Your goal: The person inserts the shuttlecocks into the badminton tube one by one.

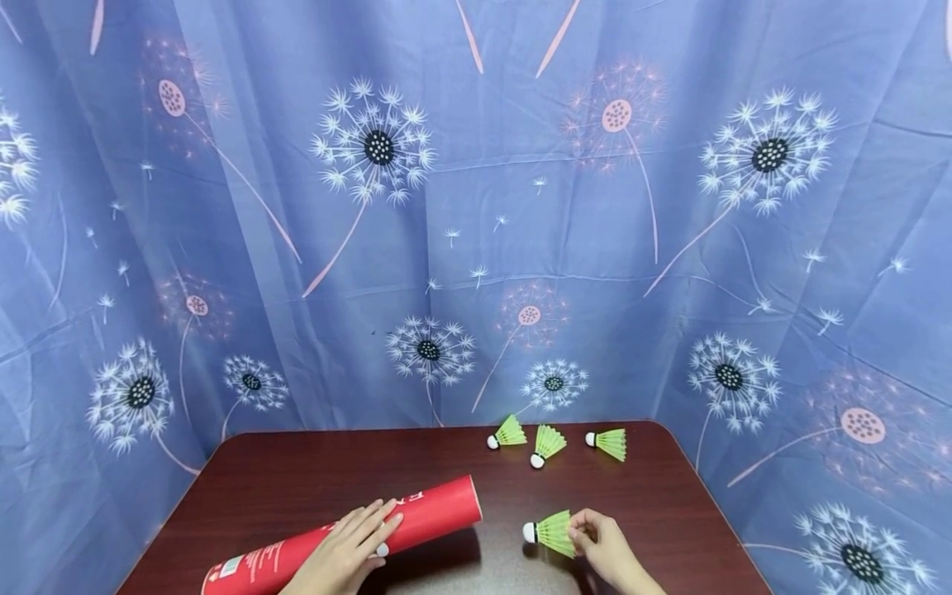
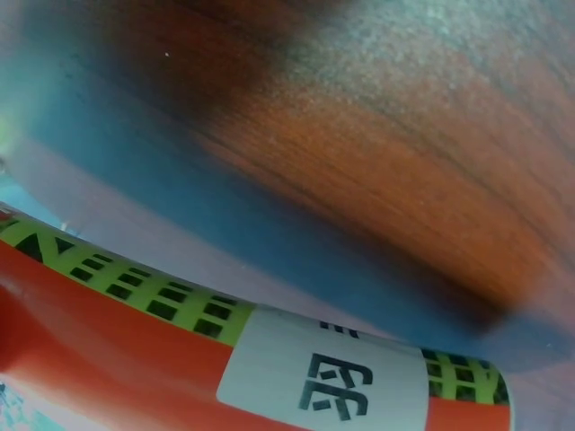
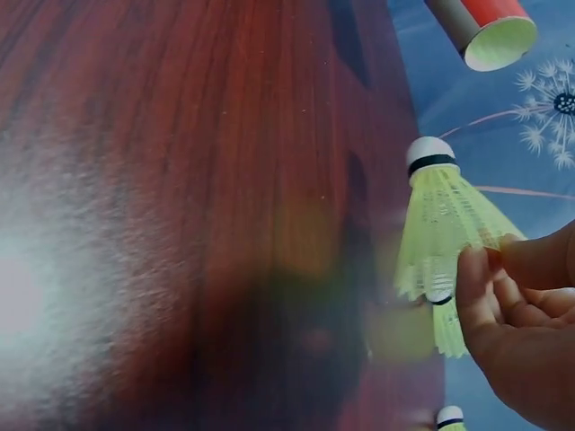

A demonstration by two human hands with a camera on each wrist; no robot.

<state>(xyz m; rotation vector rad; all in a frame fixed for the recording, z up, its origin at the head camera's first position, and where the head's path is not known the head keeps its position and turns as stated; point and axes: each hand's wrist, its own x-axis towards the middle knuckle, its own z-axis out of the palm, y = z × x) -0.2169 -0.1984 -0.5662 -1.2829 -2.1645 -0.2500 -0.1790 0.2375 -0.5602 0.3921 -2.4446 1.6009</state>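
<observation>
My left hand (image 1: pixel 344 544) grips a red shuttlecock tube (image 1: pixel 439 511) from above, its fingers lying across the side. The tube slants up to the right, its right end raised over a shadow. That end shows open in the right wrist view, with a pale inside (image 3: pixel 501 45). Between thumb and fingertips, my right hand (image 1: pixel 608 552) pinches the skirt edge of a yellow-green shuttlecock (image 1: pixel 552 531). Its white cork, with a black band, points left toward the tube's open end, a gap apart from it. Close up in the left wrist view is the tube's white label (image 2: pixel 332 377).
Three more yellow-green shuttlecocks lie near the back edge of the dark wood table (image 1: pixel 312 471): one at left (image 1: pixel 510 431), one in the middle (image 1: pixel 549 445) and one at right (image 1: pixel 608 444). A blue dandelion-print curtain (image 1: pixel 476 215) hangs behind and around the table.
</observation>
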